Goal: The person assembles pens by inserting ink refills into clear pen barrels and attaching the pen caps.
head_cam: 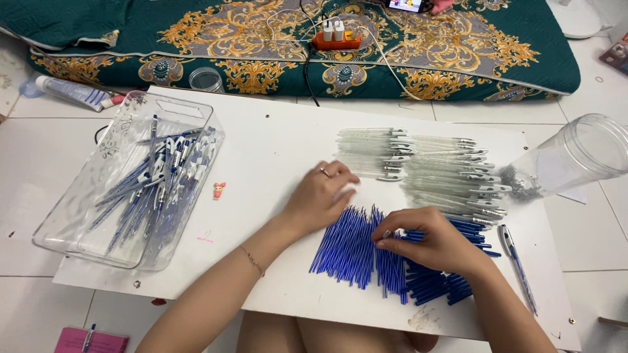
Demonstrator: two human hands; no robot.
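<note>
My left hand (322,195) rests palm down on the white board (261,150), its fingers curled at the near end of a row of clear pen barrels (418,167); whether it grips one is hidden. My right hand (432,242) lies on a spread of blue ink refills (353,248), fingertips pinching at the refills near their middle. The clear barrels lie side by side just beyond both hands. One finished blue pen (517,261) lies alone to the right of my right hand.
A clear plastic tray (78,209) with several assembled blue pens stands at the left. A clear jar (575,157) lies tipped at the right with small springs spilling out. A patterned mattress (196,33) with a power strip (337,39) runs along the back.
</note>
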